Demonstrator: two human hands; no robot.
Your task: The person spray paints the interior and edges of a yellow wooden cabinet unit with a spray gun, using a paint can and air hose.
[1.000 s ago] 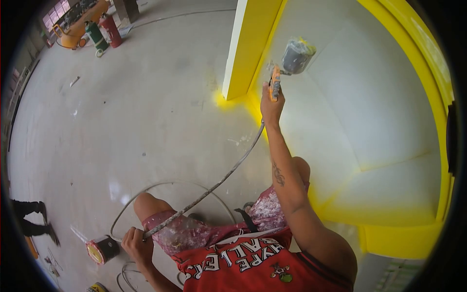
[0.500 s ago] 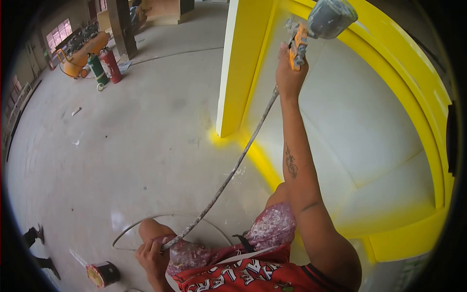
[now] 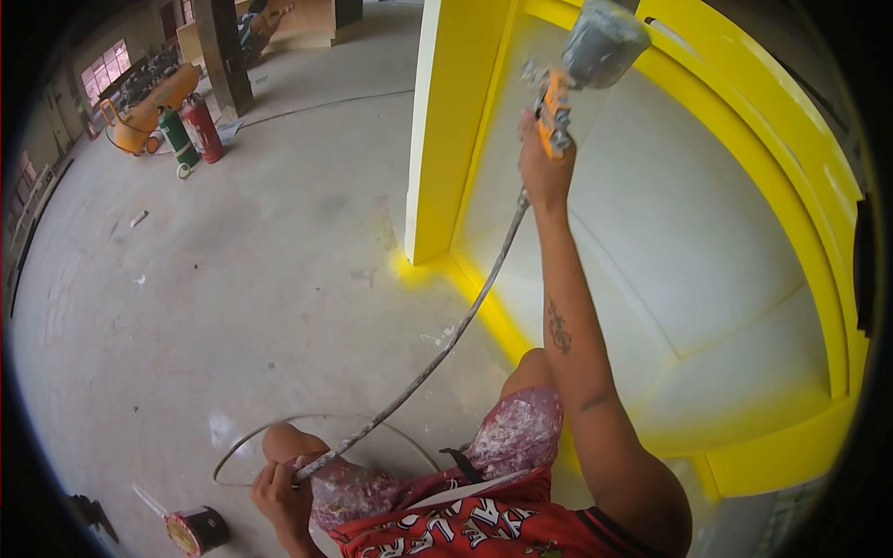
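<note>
Far left of the yellow-painted upright post [image 3: 437, 130], across the concrete floor, an orange wheeled tank [image 3: 139, 116], a green cylinder [image 3: 174, 139] and a red cylinder [image 3: 200, 126] stand close together. Low and left of the post, near your knee, a small dark paint can [image 3: 191, 530] lies on its side, its lid smeared yellow.

Your left hand [image 3: 279, 493] is closed round the grey paint-crusted hose [image 3: 437, 349], down left of the post's foot. The hose climbs past the post's base.

Your right hand [image 3: 544, 167] is raised just right of the post, fist wrapped on the orange-handled spray gun [image 3: 555, 112], its grey paint cup [image 3: 603, 42] on top. The gun sits before the pale recessed panel [image 3: 707, 242]. A curved yellow frame [image 3: 800, 167] bounds the panel, furthest right of the post.
</note>
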